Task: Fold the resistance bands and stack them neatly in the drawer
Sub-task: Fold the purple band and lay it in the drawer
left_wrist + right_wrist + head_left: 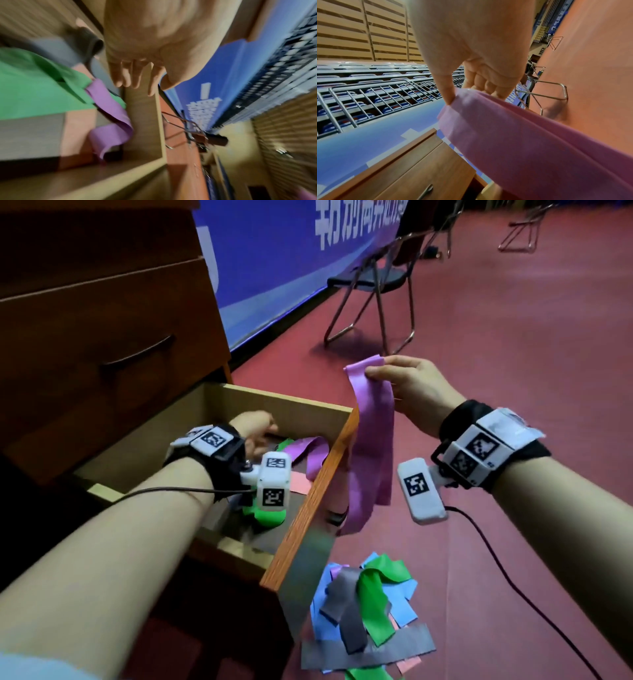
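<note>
The open drawer (310, 419) juts out from the bottom of the desk (102, 313), with a shut drawer front above it. Several bands (301, 450) lie inside it, and the left hand (255, 428) is down in there among them. To the right, outside the drawer, the right hand (409, 385) holds up one band (371, 446), which hangs just beside the drawer's front panel. On the floor (513, 344) below lies a heap of loose bands (368, 607). A folding chair (373, 285) stands farther back, before a banner (274, 261).
</note>
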